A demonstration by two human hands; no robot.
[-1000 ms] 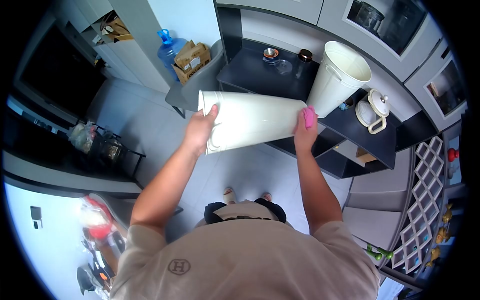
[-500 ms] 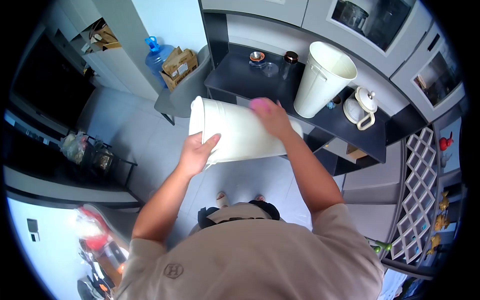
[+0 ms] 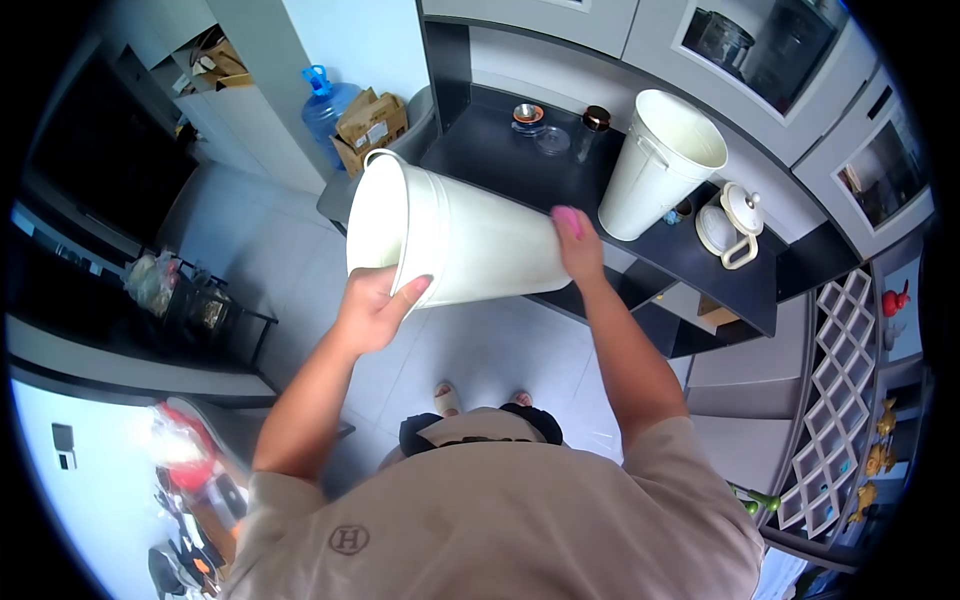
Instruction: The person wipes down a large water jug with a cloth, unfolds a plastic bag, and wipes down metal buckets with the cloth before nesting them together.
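Note:
A tall cream metal bucket (image 3: 487, 240) lies sideways in the air before me, its open mouth to the left. My left hand (image 3: 368, 312) grips the rim, thumb outside and fingers reaching into the mouth. A thin wire handle (image 3: 384, 153) stands up at the rim. At the narrow base end is my right hand (image 3: 580, 250), closed around a small pink sponge (image 3: 569, 220) pressed near the bucket's bottom edge. Part of the sponge is hidden by the fingers.
A second cream bucket (image 3: 650, 175) stands upright on the dark counter (image 3: 480, 140). Near it are a white lidded pitcher (image 3: 727, 222), a glass jar (image 3: 590, 135) and a small bowl (image 3: 527, 114). Behind, a chair holds cardboard boxes (image 3: 372, 125) beside a blue water bottle (image 3: 325, 110).
My right hand with the sponge has slid along the bucket's side to the base end. The bucket has shifted left and turned, showing more of its mouth.

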